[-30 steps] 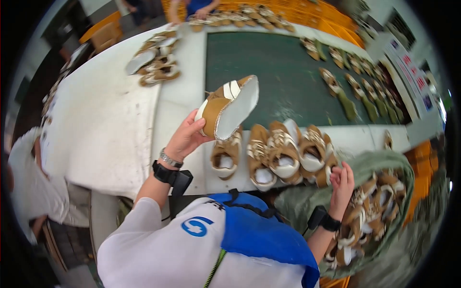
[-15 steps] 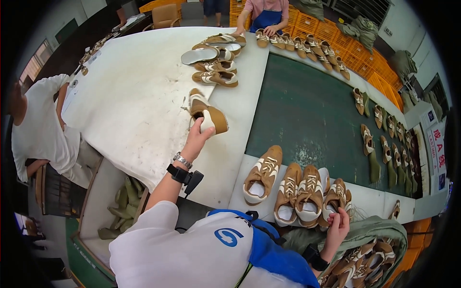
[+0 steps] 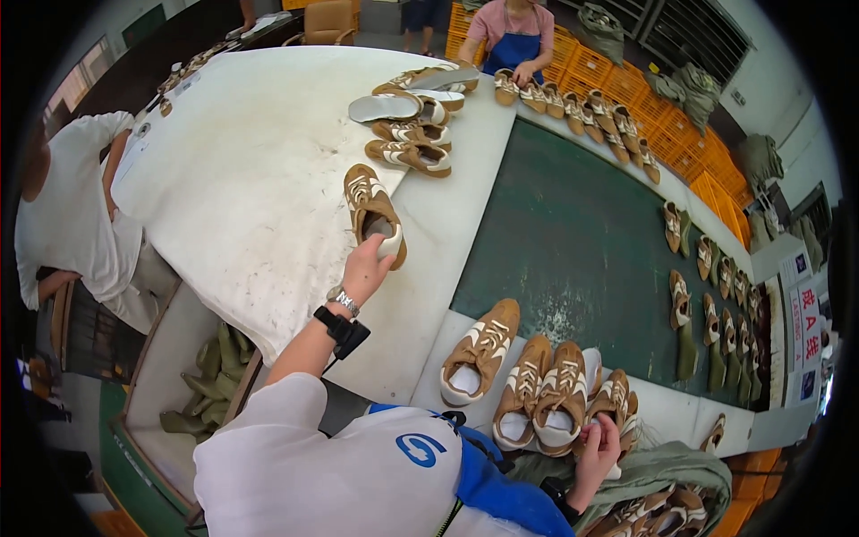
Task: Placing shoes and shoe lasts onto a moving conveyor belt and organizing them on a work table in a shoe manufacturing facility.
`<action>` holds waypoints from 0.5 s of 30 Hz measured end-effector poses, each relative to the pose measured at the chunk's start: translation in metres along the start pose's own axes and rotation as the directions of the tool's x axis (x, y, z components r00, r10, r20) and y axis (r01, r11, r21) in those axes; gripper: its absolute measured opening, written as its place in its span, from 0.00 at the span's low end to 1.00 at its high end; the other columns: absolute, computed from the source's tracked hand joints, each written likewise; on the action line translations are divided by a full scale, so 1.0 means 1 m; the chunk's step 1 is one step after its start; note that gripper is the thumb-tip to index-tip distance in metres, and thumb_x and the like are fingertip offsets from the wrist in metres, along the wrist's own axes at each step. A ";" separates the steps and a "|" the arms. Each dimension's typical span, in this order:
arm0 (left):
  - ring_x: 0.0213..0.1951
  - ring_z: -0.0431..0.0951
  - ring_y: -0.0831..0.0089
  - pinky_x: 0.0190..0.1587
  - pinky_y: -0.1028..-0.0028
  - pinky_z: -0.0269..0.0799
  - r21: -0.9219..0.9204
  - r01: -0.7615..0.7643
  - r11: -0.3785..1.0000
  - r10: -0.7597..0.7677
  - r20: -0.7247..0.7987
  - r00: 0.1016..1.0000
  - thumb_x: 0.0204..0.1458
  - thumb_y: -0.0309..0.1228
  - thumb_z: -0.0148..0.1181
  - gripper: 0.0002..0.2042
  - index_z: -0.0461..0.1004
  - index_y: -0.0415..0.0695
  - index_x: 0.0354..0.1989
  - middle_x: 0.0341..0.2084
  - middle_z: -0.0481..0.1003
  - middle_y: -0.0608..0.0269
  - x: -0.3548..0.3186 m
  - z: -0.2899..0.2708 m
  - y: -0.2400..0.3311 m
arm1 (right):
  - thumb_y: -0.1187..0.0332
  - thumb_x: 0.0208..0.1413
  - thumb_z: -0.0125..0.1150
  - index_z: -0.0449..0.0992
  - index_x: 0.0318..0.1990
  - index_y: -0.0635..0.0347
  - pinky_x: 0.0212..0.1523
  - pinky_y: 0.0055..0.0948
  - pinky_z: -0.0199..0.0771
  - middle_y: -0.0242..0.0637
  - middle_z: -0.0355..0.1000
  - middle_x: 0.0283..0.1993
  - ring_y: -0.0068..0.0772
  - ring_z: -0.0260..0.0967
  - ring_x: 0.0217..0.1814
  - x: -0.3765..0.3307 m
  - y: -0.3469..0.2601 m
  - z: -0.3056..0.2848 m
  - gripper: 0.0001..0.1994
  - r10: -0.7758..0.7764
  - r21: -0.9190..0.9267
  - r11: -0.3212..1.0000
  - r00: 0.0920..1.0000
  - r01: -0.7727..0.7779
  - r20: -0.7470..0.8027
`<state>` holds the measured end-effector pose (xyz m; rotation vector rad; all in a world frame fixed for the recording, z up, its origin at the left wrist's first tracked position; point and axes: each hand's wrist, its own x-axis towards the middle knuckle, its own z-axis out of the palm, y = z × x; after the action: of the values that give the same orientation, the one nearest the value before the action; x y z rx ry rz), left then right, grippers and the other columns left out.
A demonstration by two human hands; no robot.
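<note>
My left hand (image 3: 367, 267) grips the heel of a tan and white sneaker (image 3: 371, 208) that rests upright on the white table top (image 3: 242, 179), toe pointing away from me. My right hand (image 3: 598, 445) is closed on the heel of another tan sneaker (image 3: 616, 403) at the right end of a row of several sneakers (image 3: 528, 385) standing at the table's near edge. A dark green mat (image 3: 582, 242) covers the table's right half.
More sneakers (image 3: 407, 134) lie in a group farther up the white top. Lines of sneakers (image 3: 707, 295) edge the mat's far and right sides. A person in white (image 3: 76, 215) sits at left, another in a blue apron (image 3: 514, 31) stands at the far end. An olive sack of sneakers (image 3: 662, 501) lies at lower right. Orange crates (image 3: 662, 125) stand beyond.
My left hand has carried the sneaker from held up sole-out, to the left, and set it down upright on the white top. My right hand stays at the row's right end.
</note>
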<state>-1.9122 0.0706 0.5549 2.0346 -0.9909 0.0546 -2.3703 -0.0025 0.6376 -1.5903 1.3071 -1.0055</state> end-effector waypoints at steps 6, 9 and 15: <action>0.34 0.71 0.50 0.35 0.61 0.68 -0.027 -0.037 0.999 0.034 -0.120 0.992 0.41 0.28 0.60 0.14 0.67 0.39 0.37 0.30 0.72 0.48 0.035 0.007 -0.005 | 0.73 0.56 0.48 0.68 0.43 0.68 0.32 0.17 0.67 0.33 0.69 0.28 0.20 0.65 0.28 0.004 0.009 0.001 0.10 -0.025 -0.022 0.999 1.000 0.025 -0.012; 0.34 0.71 0.50 0.36 0.61 0.68 -0.031 -0.002 1.000 0.001 -0.050 0.999 0.40 0.27 0.60 0.13 0.67 0.38 0.36 0.31 0.72 0.48 0.031 0.004 0.005 | 0.73 0.56 0.48 0.68 0.43 0.67 0.32 0.17 0.67 0.33 0.68 0.28 0.19 0.65 0.28 0.007 0.014 0.005 0.10 -0.038 -0.049 0.998 0.999 0.039 0.007; 0.36 0.71 0.51 0.37 0.62 0.68 0.139 -0.109 0.984 0.097 0.086 0.992 0.38 0.26 0.60 0.15 0.68 0.39 0.36 0.32 0.72 0.48 0.026 0.001 0.000 | 0.74 0.55 0.48 0.69 0.42 0.68 0.31 0.17 0.67 0.34 0.69 0.27 0.20 0.66 0.28 0.016 0.007 0.014 0.09 -0.034 -0.035 0.999 0.999 0.035 0.033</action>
<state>-1.8947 0.0533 0.5642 2.1276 -1.1712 0.1037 -2.3578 -0.0175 0.6275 -1.6549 1.2861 -0.9780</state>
